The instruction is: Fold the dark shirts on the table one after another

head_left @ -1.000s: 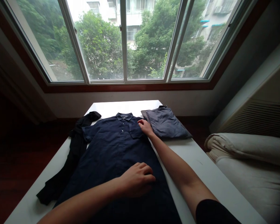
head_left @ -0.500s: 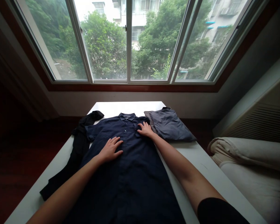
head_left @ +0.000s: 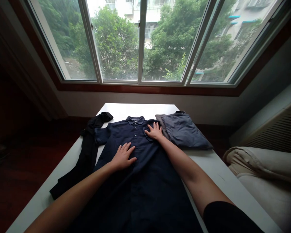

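Note:
A dark navy short-sleeved shirt (head_left: 138,181) lies spread front side up, its collar toward the window and its front buttoned. My left hand (head_left: 123,156) rests flat on the shirt's chest, left of the button line, fingers spread. Near the chest pocket and the right shoulder, my right hand (head_left: 154,130) lies on the cloth with its fingers apart. The right sleeve is mostly hidden behind that hand and the neighbouring clothes. The left sleeve stretches out to the side, touching a black garment.
The white table (head_left: 208,165) stands below a wide window. Along its left side lies a crumpled black garment (head_left: 86,158). Folded grey-blue clothes (head_left: 184,129) are stacked at the back right. Beige cushion-like padding (head_left: 266,161) sits right of the table, close to its edge.
The view has shifted slightly, so the scene sits further right. My right hand's fingers are spread wider on the shirt, and the left sleeve looks flatter.

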A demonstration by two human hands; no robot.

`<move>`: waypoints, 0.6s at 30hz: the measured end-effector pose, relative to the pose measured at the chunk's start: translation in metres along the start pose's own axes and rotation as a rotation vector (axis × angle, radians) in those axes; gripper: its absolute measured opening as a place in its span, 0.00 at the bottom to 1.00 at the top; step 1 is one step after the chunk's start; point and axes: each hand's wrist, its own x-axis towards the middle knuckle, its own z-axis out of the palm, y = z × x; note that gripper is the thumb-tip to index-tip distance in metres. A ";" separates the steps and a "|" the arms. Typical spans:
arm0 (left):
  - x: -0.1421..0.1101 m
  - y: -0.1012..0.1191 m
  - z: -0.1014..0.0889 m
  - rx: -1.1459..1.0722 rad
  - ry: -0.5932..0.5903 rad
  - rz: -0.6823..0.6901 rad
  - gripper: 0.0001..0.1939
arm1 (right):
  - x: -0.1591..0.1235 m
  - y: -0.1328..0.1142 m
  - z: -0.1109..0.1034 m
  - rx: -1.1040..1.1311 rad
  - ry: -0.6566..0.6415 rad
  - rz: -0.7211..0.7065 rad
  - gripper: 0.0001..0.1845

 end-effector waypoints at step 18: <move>0.019 -0.209 -0.065 0.103 0.283 -0.859 0.32 | -0.012 0.005 0.002 -0.008 -0.063 -0.128 0.47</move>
